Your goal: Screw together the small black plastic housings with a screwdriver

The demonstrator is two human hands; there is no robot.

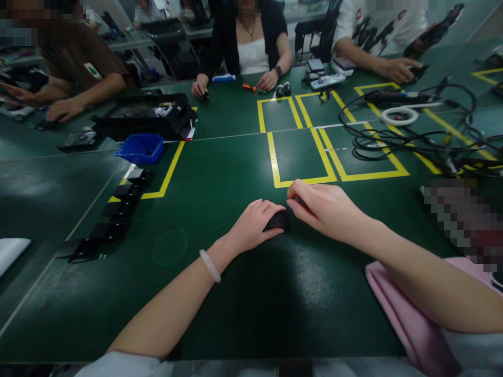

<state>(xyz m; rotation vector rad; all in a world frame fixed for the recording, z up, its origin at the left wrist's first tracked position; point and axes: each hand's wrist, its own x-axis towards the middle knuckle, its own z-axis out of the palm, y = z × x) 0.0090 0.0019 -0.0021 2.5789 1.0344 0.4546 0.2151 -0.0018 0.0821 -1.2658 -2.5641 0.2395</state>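
My left hand [257, 222], with a pale bracelet at its wrist, grips a small black plastic part [281, 222] against the green table. The fingers cover much of the part, so its kind does not show. Right beside it, my right hand [324, 209] is closed in a pinch. A bit of something dark shows between its fingers, and a thin dark tip reaches toward the part's upper right edge. What this thing is, I cannot make out. A row of similar-looking black parts [112, 228] runs along the table to the left of my hands.
Behind the row stand a blue bin [140, 148] and stacked black trays [137, 118]. Tangled black cables [377, 139] lie at the right, over yellow tape outlines [304, 181]. Pink cloth [408, 309] lies under my right forearm. Several co-workers sit around the table, handling small items.
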